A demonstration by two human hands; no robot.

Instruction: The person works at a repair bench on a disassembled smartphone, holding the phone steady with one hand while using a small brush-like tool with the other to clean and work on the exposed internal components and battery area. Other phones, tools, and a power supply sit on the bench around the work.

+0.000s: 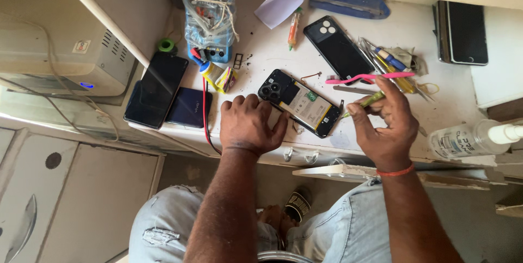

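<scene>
Opened phone (300, 103) near bench (436, 34) front edge, pinned flat under left hand (249, 124), fingers spread. Right hand (384, 124) fingers pinched on green tool (366, 103). Risks: tip slipping, gouging exposed board; phone sliding off edge.

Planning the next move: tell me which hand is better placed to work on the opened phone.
Probably the right hand: it holds a green tool beside the opened phone. The left hand steadies the phone.

left hand (249, 124) steadies opened phone (299, 103) | right hand (383, 124) pinches green-handled tool (366, 103) — white bench (436, 34)
</scene>
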